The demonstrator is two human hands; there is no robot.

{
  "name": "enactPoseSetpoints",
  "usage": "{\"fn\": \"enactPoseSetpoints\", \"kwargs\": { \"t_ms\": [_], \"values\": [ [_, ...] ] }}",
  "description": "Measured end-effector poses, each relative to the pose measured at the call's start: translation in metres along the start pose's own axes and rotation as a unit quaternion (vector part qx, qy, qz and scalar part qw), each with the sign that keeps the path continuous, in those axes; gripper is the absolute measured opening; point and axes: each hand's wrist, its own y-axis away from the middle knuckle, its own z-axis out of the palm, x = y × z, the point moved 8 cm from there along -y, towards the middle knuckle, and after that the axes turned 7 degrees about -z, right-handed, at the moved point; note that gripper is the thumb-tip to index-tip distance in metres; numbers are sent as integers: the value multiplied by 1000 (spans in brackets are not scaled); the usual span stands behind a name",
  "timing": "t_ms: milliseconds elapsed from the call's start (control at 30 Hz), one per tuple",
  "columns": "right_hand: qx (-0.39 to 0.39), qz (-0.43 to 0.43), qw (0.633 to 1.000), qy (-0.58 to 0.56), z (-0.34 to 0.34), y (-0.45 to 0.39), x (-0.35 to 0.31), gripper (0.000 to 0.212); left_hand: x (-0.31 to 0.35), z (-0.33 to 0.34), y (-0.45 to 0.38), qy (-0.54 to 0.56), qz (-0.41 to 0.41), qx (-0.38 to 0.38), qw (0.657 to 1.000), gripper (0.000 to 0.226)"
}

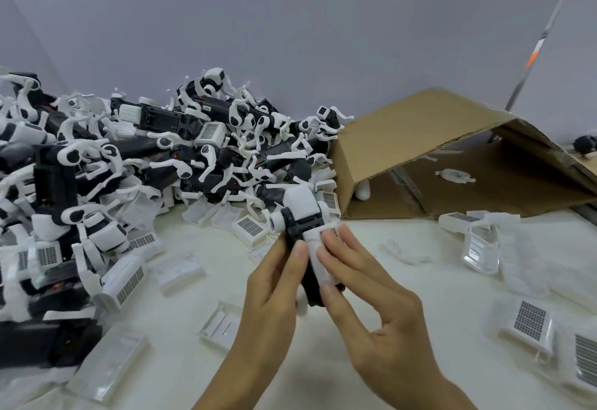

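A heap of black-and-white devices [129,157] fills the left of the frame, piled against the grey wall [290,22] and running across to the centre. Their white curved arms and black bodies are tangled together. Clear plastic covers with dark grid patches lie among them along the heap's lower edge. One large clear cover [106,364] sits on the white surface [181,377] at lower left. A smaller clear tray [221,324] lies just right of it, near the left wrist.

In the lower middle, the left hand [271,290] comes up from the bottom edge. Its grip is closed on the device [303,212], with the thumb laid along the black body and the other fingers wrapped behind it, out of sight. The device is held above the surface at the centre of the frame, just in front of the heap's right end. Its white rounded head points up and away, and its black handle runs down between the two hands.

The right hand [371,293] meets it from the right. Its grip pinches the white strip on the device's near side, with fingertips on the upper part and the thumb tip lower down.

A cardboard box [403,128] lies on its side at upper right, its open mouth facing the viewer and its left wall touching the heap. A small white part [455,176] lies inside it. More clear covers with grid patches [529,321] are scattered on the surface at right, blurred towards the edge.
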Motion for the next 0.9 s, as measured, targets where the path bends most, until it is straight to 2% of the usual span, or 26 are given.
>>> {"fn": "enactPoseSetpoints", "kwargs": {
  "t_ms": [167, 400, 567, 767, 900],
  "values": [
    [48, 16, 999, 2, -10, 1, 5, 47, 4, -3, 0, -47, 18, 28, 998, 30],
    [107, -7, 994, 0, -21, 1, 1, 62, 10, -5, 1, -27, 34, 43, 998, 28],
    [41, 31, 998, -25, -6, 0, 8, 51, 11, -1, 4, -41, 38, 42, 998, 25],
    [6, 60, 998, 3, -6, -1, 11, 53, 13, -3, 4, -32, 22, 36, 999, 28],
    [-33, 59, 997, -35, 0, 0, 6, 52, 13, -4, 3, 1, 18, 39, 999, 30]
  ]
}}
